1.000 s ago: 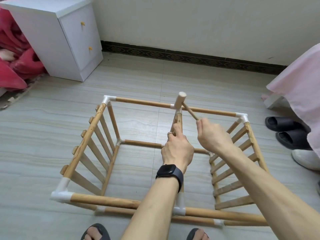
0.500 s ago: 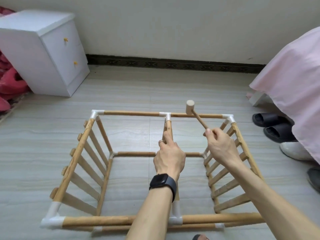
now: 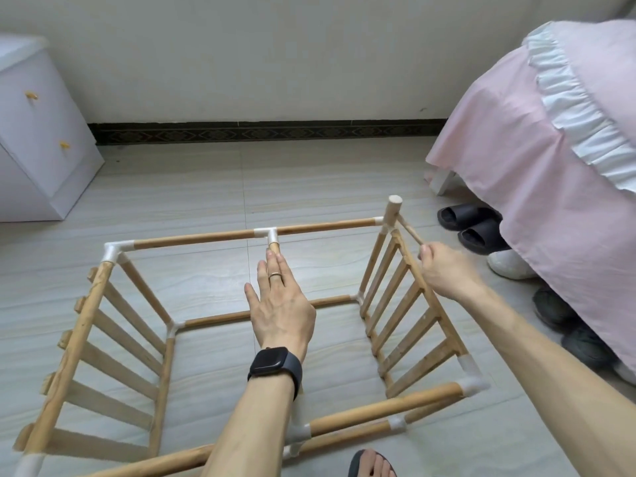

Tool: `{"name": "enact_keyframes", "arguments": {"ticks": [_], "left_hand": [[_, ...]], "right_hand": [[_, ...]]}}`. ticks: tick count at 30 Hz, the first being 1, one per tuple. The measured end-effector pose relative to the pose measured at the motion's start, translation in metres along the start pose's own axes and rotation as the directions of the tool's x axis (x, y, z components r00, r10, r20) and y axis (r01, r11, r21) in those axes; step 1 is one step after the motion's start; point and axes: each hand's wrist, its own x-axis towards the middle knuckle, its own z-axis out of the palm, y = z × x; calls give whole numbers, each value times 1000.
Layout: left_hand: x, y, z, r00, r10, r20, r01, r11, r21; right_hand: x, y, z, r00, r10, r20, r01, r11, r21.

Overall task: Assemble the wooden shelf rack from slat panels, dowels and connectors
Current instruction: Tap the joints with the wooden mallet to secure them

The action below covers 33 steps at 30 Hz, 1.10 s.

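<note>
The wooden rack frame (image 3: 192, 237) stands on the tiled floor, its dowels joined by white connectors, with slat panels on the left (image 3: 113, 342) and right (image 3: 409, 311). My left hand (image 3: 280, 304), wearing a ring and a black watch, rests flat with fingers spread on the middle dowel (image 3: 273, 247), which runs toward me from the far T-connector (image 3: 270, 232). My right hand (image 3: 444, 270) grips the handle of a small wooden mallet (image 3: 393, 210). The mallet's head sits right at the frame's far right corner.
A white drawer cabinet (image 3: 41, 132) stands at the left by the wall. A bed with a pink cover (image 3: 550, 149) fills the right side, with black slippers (image 3: 471, 222) and other shoes at its foot. My sandalled foot (image 3: 371, 464) shows at the bottom edge.
My right hand has carried the mallet from the far middle rail to the far right corner. My left hand has let go of the middle dowel and now lies flat on it.
</note>
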Motion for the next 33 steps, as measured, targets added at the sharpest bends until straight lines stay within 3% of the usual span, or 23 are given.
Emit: {"name": "enact_keyframes", "arguments": {"ticks": [1, 4, 7, 11, 14, 17, 18, 21, 25, 28, 29, 31, 33], "left_hand": [[-1, 1, 0, 1000, -7, 2, 7, 1000, -3], [-1, 2, -1, 1000, -2, 13, 2, 1000, -10], [-1, 0, -2, 1000, -3, 11, 3, 1000, -14], [1, 2, -3, 1000, 9, 4, -9, 1000, -2], [2, 2, -3, 1000, 6, -1, -6, 1000, -15], [0, 3, -3, 1000, 8, -9, -8, 1000, -10], [2, 3, -3, 1000, 8, -15, -9, 1000, -9], [2, 3, -4, 1000, 7, -22, -8, 1000, -17], [1, 4, -4, 1000, -2, -27, 2, 1000, -7], [2, 4, -5, 1000, -4, -27, 4, 1000, -14], [1, 4, -5, 1000, -2, -26, 2, 1000, -13], [2, 5, -5, 1000, -4, -28, 4, 1000, -6], [3, 6, -4, 1000, -10, -28, 10, 1000, -11]], "right_hand": [[3, 1, 1, 1000, -11, -2, 11, 1000, 7], [3, 1, -1, 964, -72, -257, 123, 974, 188], [7, 1, 1, 1000, -20, -19, 20, 1000, 5], [6, 5, 3, 968, -35, -247, 87, 976, 202], [8, 8, 7, 999, -8, -51, 9, 1000, 10], [3, 8, 7, 957, -40, -287, 94, 980, 176], [3, 7, 8, 950, -59, -307, 117, 978, 175], [7, 5, 8, 999, -3, -39, 2, 999, -34], [5, 2, 6, 959, -79, -273, 117, 985, 125], [6, 2, 11, 998, -35, -57, 33, 999, -37], [5, 2, 12, 996, -40, -80, 39, 999, -15], [3, 2, 11, 961, -102, -257, 140, 981, 134], [2, 0, 11, 969, -97, -226, 126, 985, 118]]}}
